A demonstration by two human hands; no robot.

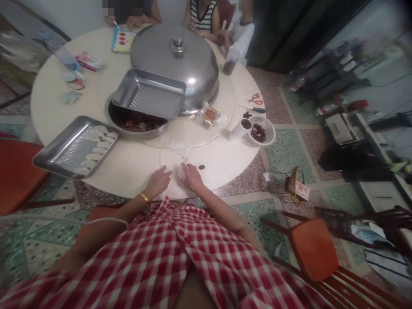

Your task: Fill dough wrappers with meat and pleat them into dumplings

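Note:
My left hand (160,180) and my right hand (192,176) rest side by side at the near edge of the round cream table (51,111). Between the fingertips lies a small pale piece of dough (181,172) on a floured white patch (170,161); both hands touch it, and the grip is too small to make out. A gold bangle (144,197) is on my left wrist. To the left stands a steel tray (48,159) lined with pale dumplings (96,148). Behind is a metal bowl of dark filling (138,124) with an empty steel tray (149,94) leaning on it.
A big steel domed cover (180,60) fills the table's middle. A white basket of dark fruit (262,131), a cup (245,125), scissors (255,98) and a screwdriver (254,109) lie right. People sit at the far side. Orange chairs (315,249) flank me.

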